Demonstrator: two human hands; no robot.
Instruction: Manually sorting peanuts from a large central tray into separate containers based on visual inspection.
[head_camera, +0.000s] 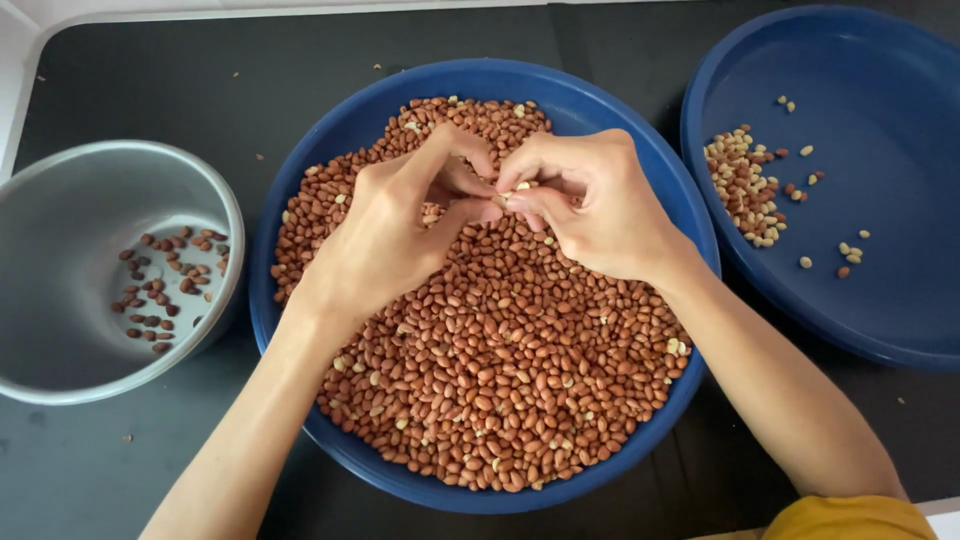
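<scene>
Both hands meet over the mid-bench blue bowl (300, 330) of peanuts: left hand (385, 235) & right hand (595, 205) fingers pinch one pale peanut (519, 188) between them, fingertips touching.

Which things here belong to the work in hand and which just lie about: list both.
In use: left hand, right hand, pale peanut pinched between them, middle blue bowl of red-skinned peanuts.
Lying about: grey pot, right blue bowl, scattered crumbs.
</scene>
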